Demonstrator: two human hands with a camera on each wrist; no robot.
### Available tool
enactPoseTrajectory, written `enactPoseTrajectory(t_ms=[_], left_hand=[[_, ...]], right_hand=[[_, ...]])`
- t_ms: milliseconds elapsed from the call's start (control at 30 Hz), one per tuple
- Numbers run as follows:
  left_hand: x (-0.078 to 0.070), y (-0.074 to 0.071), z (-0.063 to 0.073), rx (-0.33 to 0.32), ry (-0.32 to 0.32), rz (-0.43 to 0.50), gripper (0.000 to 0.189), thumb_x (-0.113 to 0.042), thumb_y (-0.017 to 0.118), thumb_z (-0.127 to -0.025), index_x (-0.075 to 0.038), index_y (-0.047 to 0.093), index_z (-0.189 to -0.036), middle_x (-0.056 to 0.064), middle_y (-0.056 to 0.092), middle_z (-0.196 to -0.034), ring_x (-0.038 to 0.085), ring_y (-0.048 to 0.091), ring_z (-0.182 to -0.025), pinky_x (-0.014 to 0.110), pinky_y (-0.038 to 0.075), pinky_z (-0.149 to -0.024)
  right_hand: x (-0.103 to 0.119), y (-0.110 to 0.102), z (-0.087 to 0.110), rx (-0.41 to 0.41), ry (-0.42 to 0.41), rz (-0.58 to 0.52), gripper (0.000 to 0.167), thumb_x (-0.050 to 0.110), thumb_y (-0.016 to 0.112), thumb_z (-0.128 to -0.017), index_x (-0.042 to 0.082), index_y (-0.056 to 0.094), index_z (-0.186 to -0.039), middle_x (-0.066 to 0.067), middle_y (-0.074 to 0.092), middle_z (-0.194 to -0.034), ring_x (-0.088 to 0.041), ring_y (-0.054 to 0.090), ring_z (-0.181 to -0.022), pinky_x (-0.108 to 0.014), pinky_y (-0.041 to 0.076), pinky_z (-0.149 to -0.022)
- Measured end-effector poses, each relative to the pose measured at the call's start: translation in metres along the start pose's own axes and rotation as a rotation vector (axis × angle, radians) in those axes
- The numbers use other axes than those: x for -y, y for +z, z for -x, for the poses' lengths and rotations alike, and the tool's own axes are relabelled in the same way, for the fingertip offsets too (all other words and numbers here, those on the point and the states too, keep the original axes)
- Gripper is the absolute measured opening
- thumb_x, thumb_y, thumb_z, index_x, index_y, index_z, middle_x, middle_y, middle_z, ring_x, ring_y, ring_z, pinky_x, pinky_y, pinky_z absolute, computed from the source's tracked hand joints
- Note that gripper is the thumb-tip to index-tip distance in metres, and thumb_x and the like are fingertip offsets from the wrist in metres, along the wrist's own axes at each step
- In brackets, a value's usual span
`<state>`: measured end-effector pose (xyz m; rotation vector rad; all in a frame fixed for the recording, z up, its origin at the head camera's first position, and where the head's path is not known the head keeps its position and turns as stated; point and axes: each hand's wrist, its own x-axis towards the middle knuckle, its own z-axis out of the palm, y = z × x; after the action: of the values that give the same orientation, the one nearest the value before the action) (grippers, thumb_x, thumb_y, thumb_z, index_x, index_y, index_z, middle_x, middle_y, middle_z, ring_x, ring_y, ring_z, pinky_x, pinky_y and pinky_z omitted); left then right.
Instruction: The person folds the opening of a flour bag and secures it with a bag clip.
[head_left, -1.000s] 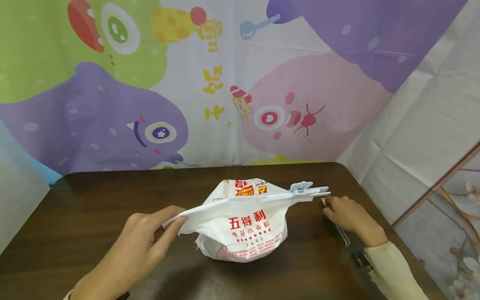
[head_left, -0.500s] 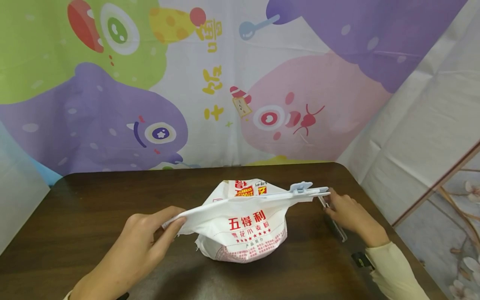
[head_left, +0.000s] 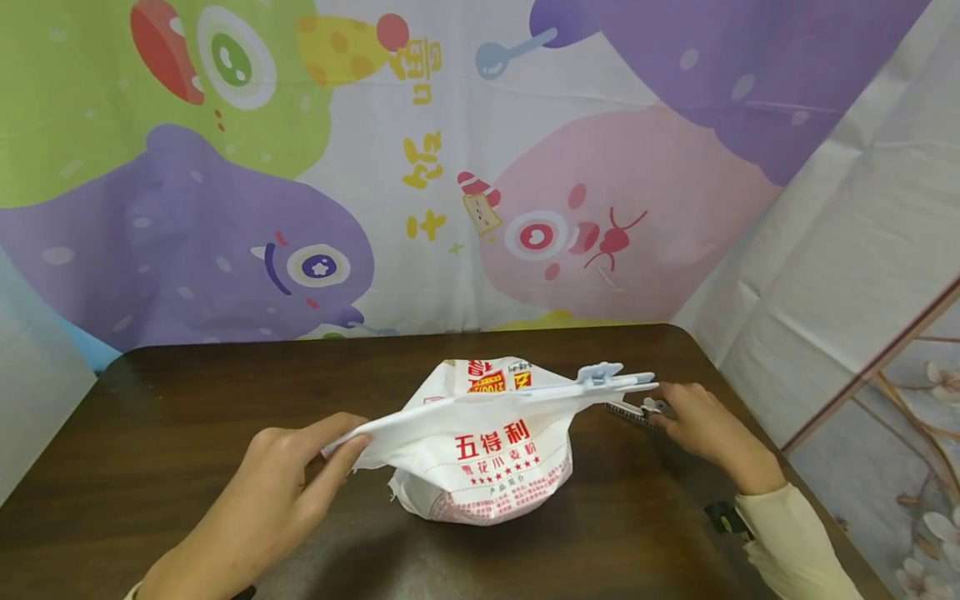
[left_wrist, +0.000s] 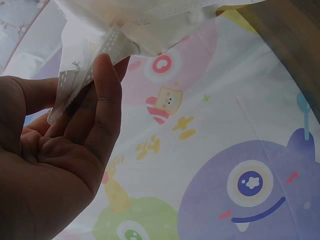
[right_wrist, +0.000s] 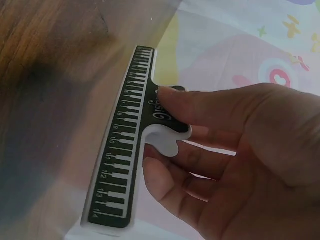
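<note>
A white flour bag [head_left: 491, 462] with red print stands on the table, its top edge folded into a flat strip. My left hand [head_left: 281, 479] pinches the left end of that strip between thumb and fingers; the left wrist view shows the white woven edge [left_wrist: 111, 47] there. On the strip's right end sits a pale blue clip [head_left: 600, 374]. Just right of the bag, my right hand [head_left: 701, 425] holds a long clip [right_wrist: 117, 150] with a piano-key ruler print by its handle tabs, the thumb on the dark printed tab. The clip's bar is apart from the bag's front.
The dark wooden table [head_left: 225, 400] runs back to a cartoon-printed curtain [head_left: 450, 275]. A pale flowered curtain [head_left: 885, 333] hangs along the right side.
My right hand has picked up the piano-print clip from the table's right side and turned it toward the bag. The left hand and the bag stay in place.
</note>
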<state>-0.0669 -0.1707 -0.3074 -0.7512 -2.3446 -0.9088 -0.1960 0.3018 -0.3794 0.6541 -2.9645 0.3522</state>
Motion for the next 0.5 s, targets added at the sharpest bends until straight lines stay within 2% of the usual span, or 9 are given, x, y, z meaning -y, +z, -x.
enactPoseTrajectory(t_ms=[100, 200, 333, 500], left_hand=[[0.000, 0.000, 0.000, 0.003, 0.000, -0.003, 0.024, -0.001, 0.071, -0.088, -0.022, 0.072, -0.100, -0.021, 0.056, -0.074, -0.005, 0.046, -0.060, 0.013, 0.039, -0.058], [0.000, -0.001, -0.001, 0.008, -0.002, -0.006, 0.024, -0.001, 0.071, -0.089, -0.022, 0.071, -0.100, -0.021, 0.057, -0.074, -0.005, 0.046, -0.061, 0.013, 0.040, -0.058], [0.000, 0.000, -0.001, 0.010, -0.005, -0.002, 0.024, 0.000, 0.071, -0.088, -0.021, 0.071, -0.100, -0.021, 0.056, -0.073, -0.005, 0.045, -0.060, 0.012, 0.039, -0.057], [0.000, 0.000, 0.000, 0.005, 0.000, -0.007, 0.025, 0.000, 0.071, -0.088, -0.021, 0.071, -0.100, -0.022, 0.050, -0.069, -0.006, 0.042, -0.058, 0.012, 0.037, -0.055]], right_hand=[[0.001, -0.002, 0.001, -0.005, 0.003, 0.000, 0.022, 0.006, 0.079, -0.082, -0.001, 0.070, -0.101, -0.014, 0.073, -0.094, -0.034, 0.069, -0.084, -0.050, 0.054, -0.068], [0.002, -0.005, 0.001, -0.017, 0.011, 0.003, 0.019, 0.007, 0.078, -0.082, 0.002, 0.069, -0.098, -0.011, 0.072, -0.090, -0.028, 0.067, -0.077, -0.047, 0.052, -0.064], [0.003, -0.008, 0.001, -0.041, 0.003, 0.023, 0.016, 0.007, 0.077, -0.081, 0.004, 0.065, -0.091, -0.004, 0.066, -0.079, -0.018, 0.055, -0.065, -0.042, 0.046, -0.057], [0.003, -0.011, 0.002, -0.053, -0.008, 0.042, 0.017, 0.007, 0.077, -0.079, 0.006, 0.061, -0.087, -0.001, 0.059, -0.072, -0.017, 0.049, -0.061, -0.039, 0.043, -0.055]])
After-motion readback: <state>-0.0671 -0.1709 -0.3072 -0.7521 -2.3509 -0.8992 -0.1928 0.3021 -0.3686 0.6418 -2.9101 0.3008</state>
